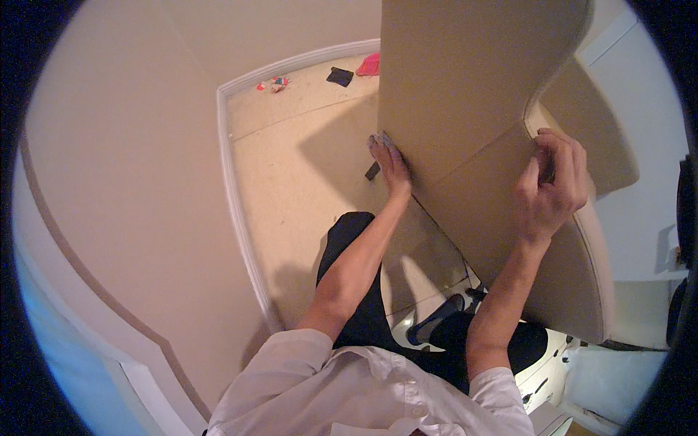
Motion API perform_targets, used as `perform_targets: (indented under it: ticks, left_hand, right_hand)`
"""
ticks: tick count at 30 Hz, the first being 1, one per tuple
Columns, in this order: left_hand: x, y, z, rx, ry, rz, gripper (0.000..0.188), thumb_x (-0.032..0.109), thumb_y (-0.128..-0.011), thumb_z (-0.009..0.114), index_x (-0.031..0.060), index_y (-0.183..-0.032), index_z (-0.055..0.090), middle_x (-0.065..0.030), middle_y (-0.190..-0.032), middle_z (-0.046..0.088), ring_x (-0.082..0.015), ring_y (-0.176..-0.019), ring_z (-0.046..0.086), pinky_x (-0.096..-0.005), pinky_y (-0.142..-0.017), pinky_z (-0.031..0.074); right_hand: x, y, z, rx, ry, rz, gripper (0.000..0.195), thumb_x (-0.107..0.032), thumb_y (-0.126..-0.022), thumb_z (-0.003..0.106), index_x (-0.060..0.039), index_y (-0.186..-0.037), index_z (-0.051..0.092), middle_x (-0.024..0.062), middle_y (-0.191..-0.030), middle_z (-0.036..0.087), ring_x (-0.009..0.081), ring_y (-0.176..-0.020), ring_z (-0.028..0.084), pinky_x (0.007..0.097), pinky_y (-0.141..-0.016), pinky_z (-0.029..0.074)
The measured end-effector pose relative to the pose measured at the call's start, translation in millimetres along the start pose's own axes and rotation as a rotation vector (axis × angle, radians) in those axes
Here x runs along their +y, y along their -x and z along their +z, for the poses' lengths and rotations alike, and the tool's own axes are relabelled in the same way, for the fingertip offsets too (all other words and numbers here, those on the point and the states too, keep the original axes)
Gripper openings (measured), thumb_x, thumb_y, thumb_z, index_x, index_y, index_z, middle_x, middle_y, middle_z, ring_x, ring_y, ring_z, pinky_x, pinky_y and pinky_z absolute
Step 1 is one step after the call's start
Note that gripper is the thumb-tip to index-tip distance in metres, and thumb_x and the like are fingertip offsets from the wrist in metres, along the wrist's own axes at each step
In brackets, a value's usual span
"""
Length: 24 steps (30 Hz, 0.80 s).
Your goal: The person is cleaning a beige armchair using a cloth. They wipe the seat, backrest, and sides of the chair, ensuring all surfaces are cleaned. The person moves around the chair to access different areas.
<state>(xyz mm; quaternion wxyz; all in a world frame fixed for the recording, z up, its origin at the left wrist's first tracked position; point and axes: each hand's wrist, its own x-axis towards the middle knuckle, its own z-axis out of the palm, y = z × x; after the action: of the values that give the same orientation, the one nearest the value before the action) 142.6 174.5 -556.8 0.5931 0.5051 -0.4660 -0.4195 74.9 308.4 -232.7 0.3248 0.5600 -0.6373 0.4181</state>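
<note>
A large tan upholstered furniture piece (458,87), perhaps a sofa, stands tilted before me, with a curved, seamed edge on its right. My left hand (390,166) reaches to its lower left edge, fingers extended; something greyish (385,139) is at the fingertips, too blurred to name. Just left of that hand is a short black strip (372,171). My right hand (553,182) is over the seamed edge with its fingers curled; whether they pinch the covering or a small thing is hidden.
Beige walls with a white baseboard (222,136) enclose the pale floor (267,174) at the left. Near the far wall lie a dark cloth-like piece (340,77), a pink item (369,65) and small red-and-white scraps (279,82). Small dark bits (527,398) lie at lower right.
</note>
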Motion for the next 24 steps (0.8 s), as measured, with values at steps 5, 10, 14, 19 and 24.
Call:
perform_targets:
  ticks: [5,10,14,19,24]
  left_hand:
    - [110,-9,20,-0.049,-0.107,0.477,0.055,0.032,-0.104,0.033,0.0054,-0.151,0.026,-0.0199,-0.160,0.012,-0.0366,-0.148,0.007,-0.0458,-0.119,0.004]
    - [87,-10,22,0.045,-0.088,0.597,0.056,0.031,-0.103,0.034,0.0051,-0.151,0.025,-0.0191,-0.160,0.012,-0.0366,-0.148,0.008,-0.0445,-0.120,0.005]
    - [10,5,19,0.073,-0.014,0.268,0.062,0.037,-0.103,0.036,0.0082,-0.154,0.017,-0.0164,-0.160,0.014,-0.0333,-0.148,0.011,-0.0424,-0.119,0.007]
    - [-53,-4,17,-0.022,0.320,-0.316,0.070,0.046,-0.103,0.036,0.0081,-0.155,0.009,-0.0124,-0.160,0.012,-0.0296,-0.147,0.013,-0.0409,-0.119,0.008]
    - [-77,36,24,0.008,0.559,-0.258,0.069,0.043,-0.105,0.031,0.0042,-0.154,0.003,-0.0131,-0.162,-0.002,-0.0280,-0.148,0.002,-0.0400,-0.119,0.002]
  right_hand:
    - [4,3,-3,0.001,0.019,0.047,0.021,0.014,-0.074,0.057,-0.0025,-0.084,0.065,0.0083,-0.093,0.069,0.0152,-0.076,0.065,0.0258,-0.062,0.050]
    - [2,3,-2,-0.009,0.018,0.027,0.023,0.009,-0.066,0.059,-0.0048,-0.084,0.064,0.0091,-0.091,0.069,0.0243,-0.080,0.065,0.0321,-0.068,0.052]
    - [-1,5,-1,-0.012,0.009,0.015,0.023,0.008,-0.066,0.059,-0.0052,-0.084,0.064,0.0089,-0.090,0.068,0.0237,-0.079,0.065,0.0322,-0.068,0.051]
    - [4,2,0,-0.007,0.022,-0.004,0.023,0.006,-0.062,0.060,-0.0058,-0.082,0.063,0.0083,-0.086,0.066,0.0243,-0.076,0.063,0.0329,-0.067,0.051]
    - [-1,2,7,0.023,0.030,-0.040,0.023,0.012,-0.067,0.058,-0.0047,-0.081,0.065,0.0068,-0.088,0.067,0.0169,-0.072,0.062,0.0264,-0.060,0.048]
